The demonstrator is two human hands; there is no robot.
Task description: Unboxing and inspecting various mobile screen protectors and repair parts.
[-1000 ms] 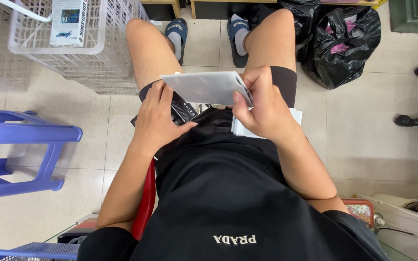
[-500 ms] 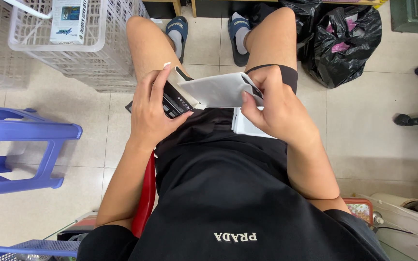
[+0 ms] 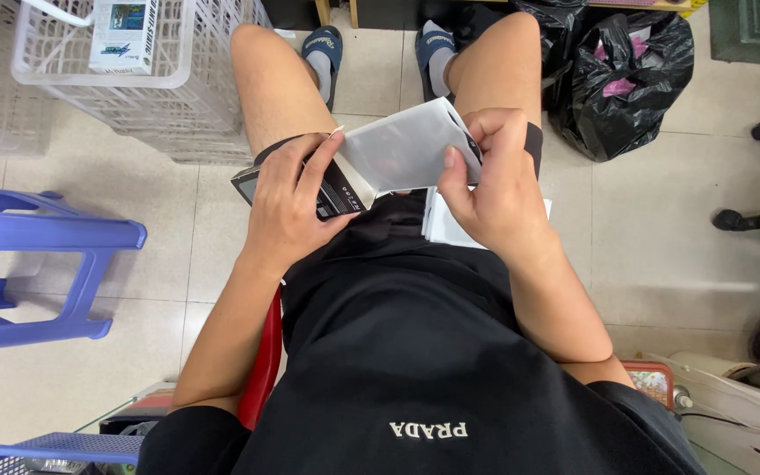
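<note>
— Both hands have lifted a little since before, and the grey pouch now tilts up off the lap.

— Who holds what?

— Left hand curls round a dark flat box, fingers pressed on it. Right hand pinches the pouch's right edge, thumb on top.

— Anything around?

— White basket far left, blue stool left, black bag far right.

Small shop backroom, tiled floor, plastic crates, stools
</note>
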